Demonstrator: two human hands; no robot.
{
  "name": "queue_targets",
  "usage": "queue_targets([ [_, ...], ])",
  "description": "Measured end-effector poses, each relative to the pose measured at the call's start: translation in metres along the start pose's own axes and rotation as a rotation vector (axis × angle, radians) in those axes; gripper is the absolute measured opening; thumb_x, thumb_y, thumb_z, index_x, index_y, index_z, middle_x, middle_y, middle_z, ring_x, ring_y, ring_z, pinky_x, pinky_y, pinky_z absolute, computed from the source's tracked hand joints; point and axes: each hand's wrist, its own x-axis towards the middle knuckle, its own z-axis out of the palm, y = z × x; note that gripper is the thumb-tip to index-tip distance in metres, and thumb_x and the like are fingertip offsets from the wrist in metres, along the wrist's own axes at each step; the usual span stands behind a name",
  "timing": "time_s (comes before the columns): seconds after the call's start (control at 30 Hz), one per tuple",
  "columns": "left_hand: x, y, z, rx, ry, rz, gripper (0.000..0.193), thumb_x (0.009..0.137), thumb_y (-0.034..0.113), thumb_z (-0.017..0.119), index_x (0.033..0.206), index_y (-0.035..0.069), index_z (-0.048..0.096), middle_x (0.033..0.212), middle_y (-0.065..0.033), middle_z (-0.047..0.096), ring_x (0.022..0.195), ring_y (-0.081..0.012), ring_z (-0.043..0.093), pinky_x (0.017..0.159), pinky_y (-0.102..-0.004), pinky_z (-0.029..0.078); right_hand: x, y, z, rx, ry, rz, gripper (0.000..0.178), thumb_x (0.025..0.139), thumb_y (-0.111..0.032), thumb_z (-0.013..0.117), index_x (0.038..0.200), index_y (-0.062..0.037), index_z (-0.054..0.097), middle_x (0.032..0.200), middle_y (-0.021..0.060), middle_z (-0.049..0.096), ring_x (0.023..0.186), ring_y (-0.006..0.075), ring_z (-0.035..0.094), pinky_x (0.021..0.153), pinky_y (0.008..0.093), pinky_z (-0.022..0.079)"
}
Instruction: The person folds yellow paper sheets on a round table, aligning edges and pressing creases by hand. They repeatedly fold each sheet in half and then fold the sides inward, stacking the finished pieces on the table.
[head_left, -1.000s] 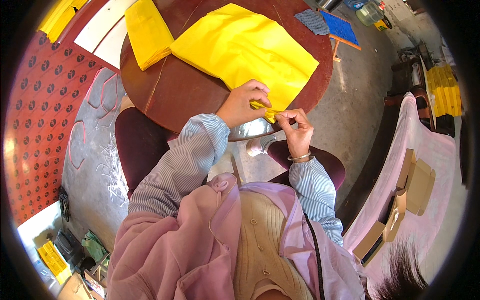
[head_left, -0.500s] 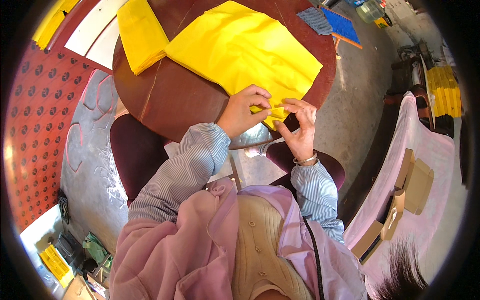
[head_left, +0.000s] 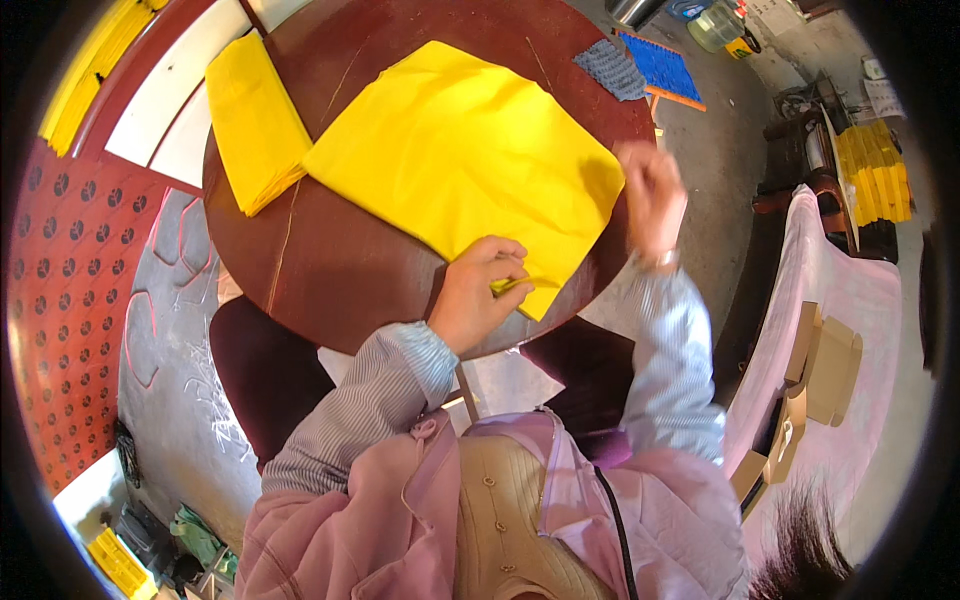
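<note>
A large yellow fabric sheet (head_left: 470,150) lies across the round dark red table, its surface softly wrinkled. My left hand (head_left: 478,292) pinches a small fold at the sheet's near edge, thumb against bent fingers. My right hand (head_left: 652,200) is beside the sheet's right corner, over the table's right edge. Its fingers look curled but are blurred, so whether they touch or hold anything is unclear. To the left of the sheet, a folded stack of yellow fabric (head_left: 255,125) rests on the table.
The round table (head_left: 350,255) reaches close to my knees. A grey knitted cloth (head_left: 610,70) and a blue board with an orange edge (head_left: 664,70) are at the far right. Along the right side, a pink-covered bench (head_left: 860,400) holds an open cardboard box (head_left: 832,372).
My right hand has left the near corner and moved right and away from me, to the sheet's right corner. My left hand keeps its pinch. The whole view has shifted somewhat.
</note>
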Motion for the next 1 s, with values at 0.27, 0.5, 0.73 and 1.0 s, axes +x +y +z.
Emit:
queue_targets([
  [0.27, 0.001, 0.005, -0.002, -0.071, -0.001, -0.036, 0.015, 0.082, 0.000, 0.084, 0.094, -0.002, 0.075, 0.119, -0.0145, 0.070, 0.104, -0.0288, 0.072, 0.092, -0.0350, 0.058, 0.124, 0.149, 0.075, -0.799, -0.146, -0.033, 0.039, 0.099, -0.037, 0.072, 0.135, -0.0222, 0.074, 0.134, 0.0040, 0.070, 0.127, 0.0288, 0.061, 0.110, 0.0528, 0.045],
  [0.5, 0.001, 0.002, -0.003, -0.024, -0.007, -0.004, 0.015, 0.082, 0.001, 0.083, 0.094, -0.002, 0.075, 0.116, -0.0153, 0.071, 0.103, -0.0285, 0.072, 0.091, -0.0346, 0.057, 0.131, 0.139, 0.053, -0.545, -0.105, 0.022, 0.045, 0.096, -0.044, 0.078, 0.134, -0.0200, 0.073, 0.128, 0.0035, 0.074, 0.128, 0.0259, 0.063, 0.110, 0.0490, 0.048],
  [0.73, 0.003, -0.002, -0.004, -0.001, -0.017, 0.007, 0.015, 0.084, 0.003, 0.083, 0.095, -0.003, 0.075, 0.117, -0.0139, 0.072, 0.106, -0.0283, 0.073, 0.092, -0.0341, 0.057, -0.071, -0.022, -0.021, 0.412, -0.112, 0.260, 0.013, 0.097, 0.001, 0.075, 0.109, -0.0032, 0.071, 0.104, 0.0036, 0.072, 0.097, 0.0149, 0.069, 0.087, 0.0295, 0.058],
  [1.0, 0.005, -0.010, -0.003, 0.013, -0.038, -0.002, 0.016, 0.087, 0.007, 0.084, 0.096, -0.003, 0.074, 0.119, -0.0122, 0.072, 0.107, -0.0249, 0.073, 0.093, -0.0321, 0.059, -0.168, -0.092, 0.000, 0.292, -0.222, 0.147, 0.031, 0.086, 0.012, 0.073, 0.112, -0.0047, 0.073, 0.118, 0.0116, 0.066, 0.096, 0.0202, 0.069, 0.079, 0.0302, 0.058],
])
